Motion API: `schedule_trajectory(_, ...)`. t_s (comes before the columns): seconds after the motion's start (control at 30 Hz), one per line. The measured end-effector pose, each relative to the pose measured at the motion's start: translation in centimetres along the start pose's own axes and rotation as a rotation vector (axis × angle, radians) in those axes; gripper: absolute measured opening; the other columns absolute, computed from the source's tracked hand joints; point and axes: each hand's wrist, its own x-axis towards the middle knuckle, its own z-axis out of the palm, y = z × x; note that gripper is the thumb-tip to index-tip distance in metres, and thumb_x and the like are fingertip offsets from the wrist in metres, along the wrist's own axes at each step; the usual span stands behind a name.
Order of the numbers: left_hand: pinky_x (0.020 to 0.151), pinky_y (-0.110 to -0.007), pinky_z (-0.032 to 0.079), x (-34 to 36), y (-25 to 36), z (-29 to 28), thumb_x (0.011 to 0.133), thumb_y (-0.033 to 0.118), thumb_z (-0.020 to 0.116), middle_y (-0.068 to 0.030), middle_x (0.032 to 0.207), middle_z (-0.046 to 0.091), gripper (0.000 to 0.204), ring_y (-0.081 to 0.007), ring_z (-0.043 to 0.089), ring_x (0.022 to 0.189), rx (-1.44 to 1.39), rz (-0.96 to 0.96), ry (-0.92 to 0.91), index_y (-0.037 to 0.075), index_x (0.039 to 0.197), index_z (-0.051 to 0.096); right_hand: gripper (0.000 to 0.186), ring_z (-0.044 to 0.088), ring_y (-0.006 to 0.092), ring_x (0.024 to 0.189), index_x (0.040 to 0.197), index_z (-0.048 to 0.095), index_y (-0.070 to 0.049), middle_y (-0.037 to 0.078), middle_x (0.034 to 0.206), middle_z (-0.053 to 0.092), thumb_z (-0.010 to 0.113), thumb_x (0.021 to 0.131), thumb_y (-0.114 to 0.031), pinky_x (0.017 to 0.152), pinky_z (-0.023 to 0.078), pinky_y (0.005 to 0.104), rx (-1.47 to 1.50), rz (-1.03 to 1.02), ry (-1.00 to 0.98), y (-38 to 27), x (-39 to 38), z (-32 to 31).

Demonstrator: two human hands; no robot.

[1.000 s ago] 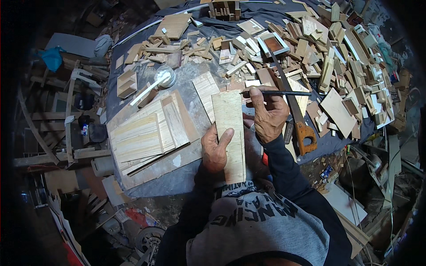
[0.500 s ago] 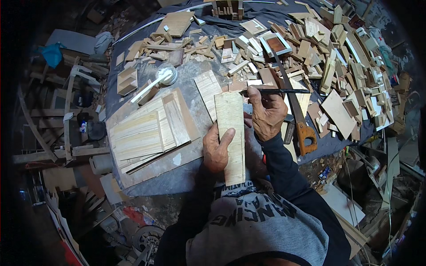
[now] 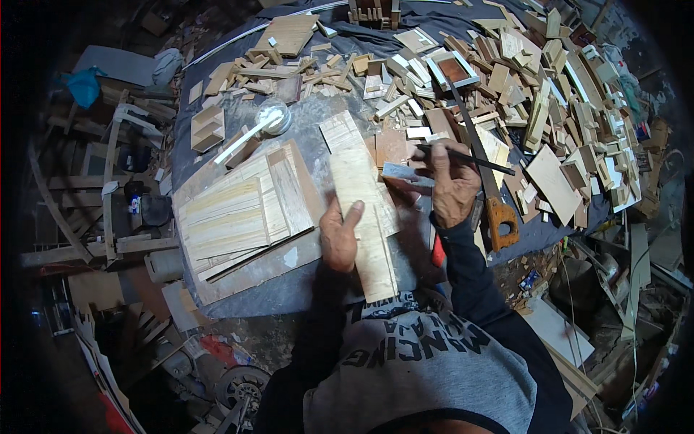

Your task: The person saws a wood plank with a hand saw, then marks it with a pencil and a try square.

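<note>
A long pale plywood strip (image 3: 365, 239) is gripped near its middle in my left hand (image 3: 340, 235), thumb on its face, tilted a little leftward. My right hand (image 3: 452, 184) holds a thin dark pencil (image 3: 495, 166) off to the strip's right. Behind the strip lies another light board (image 3: 340, 130). Just right of my right hand lies a handsaw with a wooden handle (image 3: 497, 213). A red handle (image 3: 438, 249) shows below the hand. Stacked thin boards (image 3: 224, 217) lie at left, with a white stick (image 3: 242, 141) in a round tub (image 3: 282, 123) behind them.
The cloth-covered bench (image 3: 202, 65) carries many wood offcuts at the back and right, a small open wooden box (image 3: 208, 130) at left and a white-rimmed frame (image 3: 452, 69). Scrap timber (image 3: 112, 184) crowds the floor at left, and a wheel (image 3: 238, 390) stands near the lower edge.
My left hand and the strip have shifted left, the strip's top tilting leftward. My right hand has moved right, drawing the pencil away from the strip's top edge.
</note>
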Motion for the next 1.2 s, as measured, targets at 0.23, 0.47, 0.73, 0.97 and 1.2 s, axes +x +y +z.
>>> schedule_trajectory(0.23,0.093,-0.03,0.048,2.1,-3.3,-3.5,0.097,0.004,0.051,-0.0128,0.119,0.064,0.032,-0.0187,0.062,0.104,-0.156,-0.086,0.003,-0.005,0.128,0.053,0.02,0.062,0.0115,0.067,0.108,0.061,0.0,0.008,0.08,0.068,0.06,0.096,-0.017,0.061,0.05,0.0271,-0.729,-0.184,-0.171,4.1,-2.8,-9.2)
schedule_trajectory(0.47,0.089,-0.03,0.049,3.0,-5.5,-2.7,0.096,0.007,0.055,-0.0111,0.115,0.065,0.03,-0.0171,0.063,0.101,-0.194,-0.141,-0.036,-0.004,0.125,0.054,0.043,0.054,0.0313,0.104,0.123,0.06,-0.014,0.009,0.101,0.061,0.06,0.08,-0.008,0.081,0.049,0.0412,-1.362,-0.52,-0.285,5.1,-0.3,-12.4)
schedule_trajectory(0.73,0.094,-0.033,0.047,3.7,-6.2,-2.6,0.095,0.007,0.054,-0.0122,0.117,0.064,0.032,-0.0199,0.062,0.104,-0.223,-0.054,-0.014,-0.003,0.126,0.053,0.023,0.057,0.0316,0.094,0.105,0.067,-0.017,0.008,0.097,0.064,0.06,0.083,-0.017,0.08,0.049,0.04,-1.456,-0.383,-0.541,7.2,3.5,-13.6)
schedule_trajectory(0.97,0.098,-0.036,0.046,4.3,-6.9,-3.5,0.095,0.007,0.052,-0.0148,0.121,0.061,0.032,-0.024,0.061,0.109,-0.276,-0.064,0.046,-0.003,0.126,0.05,0.017,0.061,0.0304,0.085,0.096,0.069,-0.008,0.011,0.086,0.065,0.068,0.085,-0.022,0.076,0.048,0.0391,-1.166,-0.339,-0.529,6.6,3.8,-14.8)
schedule_trajectory(1.2,0.098,-0.037,0.047,4.5,-7.0,-3.8,0.096,0.007,0.051,-0.0156,0.122,0.06,0.033,-0.0252,0.061,0.109,-0.264,-0.11,0.04,-0.003,0.127,0.048,0.017,0.06,0.0122,0.07,0.095,0.069,-0.002,0.003,0.075,0.061,0.068,0.091,-0.018,0.065,0.049,0.0285,-0.618,0.123,-0.39,3.9,3.8,-13.3)
